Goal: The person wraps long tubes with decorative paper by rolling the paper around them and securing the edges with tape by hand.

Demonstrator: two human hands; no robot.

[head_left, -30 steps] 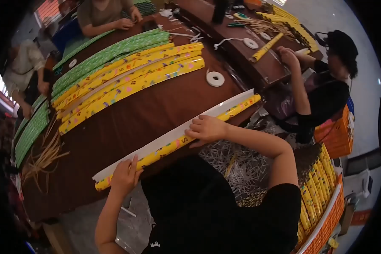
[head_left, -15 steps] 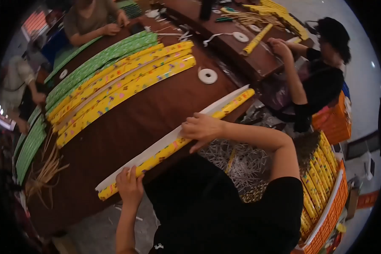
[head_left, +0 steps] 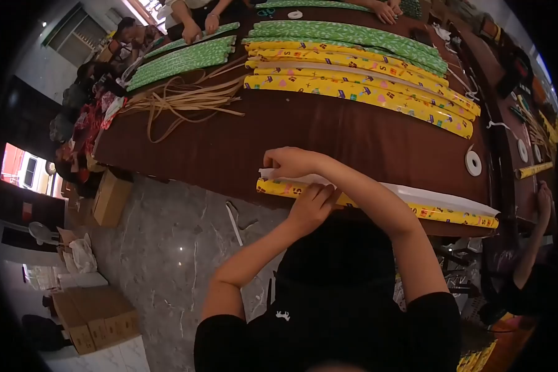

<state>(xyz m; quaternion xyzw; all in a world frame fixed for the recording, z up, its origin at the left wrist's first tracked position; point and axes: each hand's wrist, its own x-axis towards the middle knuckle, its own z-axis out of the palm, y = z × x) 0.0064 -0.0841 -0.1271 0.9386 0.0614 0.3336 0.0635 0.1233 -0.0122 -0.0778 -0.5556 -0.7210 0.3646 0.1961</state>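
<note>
A partly rolled sheet of yellow printed wrapping paper (head_left: 443,212) lies along the near edge of the brown table, a strip of its white underside showing on the far side. My left hand (head_left: 314,208) is closed around the roll near its left end. Just beyond it, my right hand (head_left: 291,162) reaches across with fingers curled down at the white edge by that left end; its fingertips are partly hidden. My right forearm covers the roll's middle.
Yellow wrapping paper rolls (head_left: 359,87) and green ones (head_left: 347,34) lie across the table (head_left: 229,149). Brown paper strips (head_left: 180,102) are at left, a white tape roll (head_left: 473,161) at right. Co-workers' hands (head_left: 387,11) are at the far side. Cardboard boxes (head_left: 96,316) stand on the floor.
My view has swung left. My right hand has moved from the roll's middle to its left end, beyond my left hand. My left hand stays on the roll near that end.
</note>
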